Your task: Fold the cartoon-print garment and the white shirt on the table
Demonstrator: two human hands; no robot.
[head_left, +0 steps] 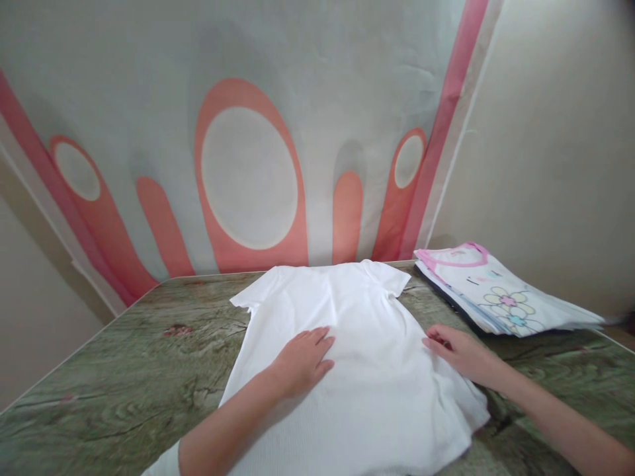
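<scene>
A white T-shirt [367,330] lies spread flat on a green wood-grain table [124,370], its neck toward the far edge. My left hand [302,360] rests palm down on the middle of the shirt, fingers stretched out together. My right hand [459,350] lies at the shirt's right edge, fingers extended and touching the fabric, which is wrinkled just below it.
A stack of folded garments [501,297], topped by a white one with pink trim and a flower print, sits at the table's far right. A grey cloth with pink oval shapes [248,172] hangs on the wall behind. The table's left edge runs diagonally.
</scene>
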